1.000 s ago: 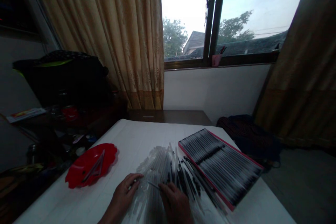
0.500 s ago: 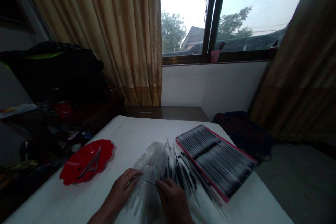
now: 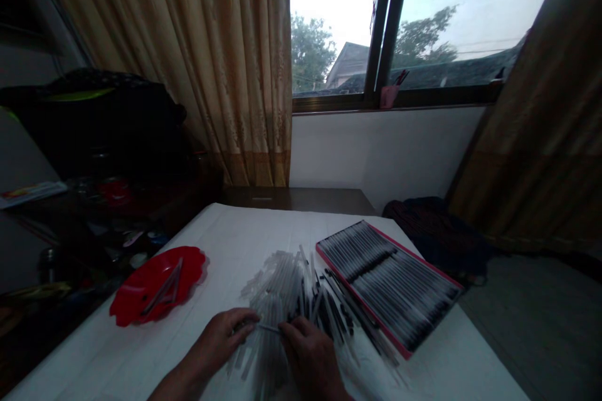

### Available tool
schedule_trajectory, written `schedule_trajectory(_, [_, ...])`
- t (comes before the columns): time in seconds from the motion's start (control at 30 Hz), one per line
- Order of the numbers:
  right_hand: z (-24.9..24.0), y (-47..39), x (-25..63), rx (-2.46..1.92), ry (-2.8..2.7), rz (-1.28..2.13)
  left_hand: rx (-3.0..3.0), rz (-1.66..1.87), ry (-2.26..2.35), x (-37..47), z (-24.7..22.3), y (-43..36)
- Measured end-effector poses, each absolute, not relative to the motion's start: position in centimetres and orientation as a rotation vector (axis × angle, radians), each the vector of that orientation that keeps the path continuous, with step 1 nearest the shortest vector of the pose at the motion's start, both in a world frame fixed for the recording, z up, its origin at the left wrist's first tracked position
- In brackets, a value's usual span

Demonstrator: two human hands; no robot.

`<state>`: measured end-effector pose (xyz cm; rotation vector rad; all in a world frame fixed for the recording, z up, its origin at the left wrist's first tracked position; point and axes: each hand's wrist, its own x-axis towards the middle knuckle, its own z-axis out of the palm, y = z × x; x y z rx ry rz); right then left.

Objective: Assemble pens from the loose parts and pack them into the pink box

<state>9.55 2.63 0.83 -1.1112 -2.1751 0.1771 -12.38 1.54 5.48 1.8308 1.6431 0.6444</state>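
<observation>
Between my two hands runs a thin grey pen-like stick point(image 3: 269, 328), nearly level above a pile of clear plastic tubes point(image 3: 281, 279). My left hand point(image 3: 230, 329) pinches its left end with thumb and forefinger. At the other end, the fingers of my right hand point(image 3: 308, 344) are closed on it. Loose black-tipped pens point(image 3: 332, 310) lie just right of the pile, partly hidden by my right hand. Beyond them a shallow red-edged box point(image 3: 409, 356) holds two rows of slim pen-like sticks with dark ends.
A red scalloped plate point(image 3: 129, 291) with a few clear tubes and a small dark piece sits at the left on the white table point(image 3: 244, 222). A pink cup with pens point(image 3: 388, 96) stands on the windowsill. Dark cloth point(image 3: 435, 232) lies past the table's right edge.
My left hand has shifted slightly right, up to the stick's left end, so the two hands now meet across it. The view has tilted a little; plate and box stay put.
</observation>
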Motion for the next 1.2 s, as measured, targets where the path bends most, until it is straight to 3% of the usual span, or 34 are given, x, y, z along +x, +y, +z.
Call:
schedule_trajectory(0.2, [0.9,2.8,9.8,-1.095,-2.132,0.186,1.616,0.649,1.565,-11.1,6.0,2.3])
schedule_trajectory(0.87, [-0.2,3.2,10.2,-1.208,-2.124,0.131,1.947,0.542,1.481,-9.5,6.3,4.0])
schedule_trajectory(1.2, [1.2,3.5,10.5,-1.188,-1.780,0.220,1.784,0.801,1.713,-10.3,6.4,4.3])
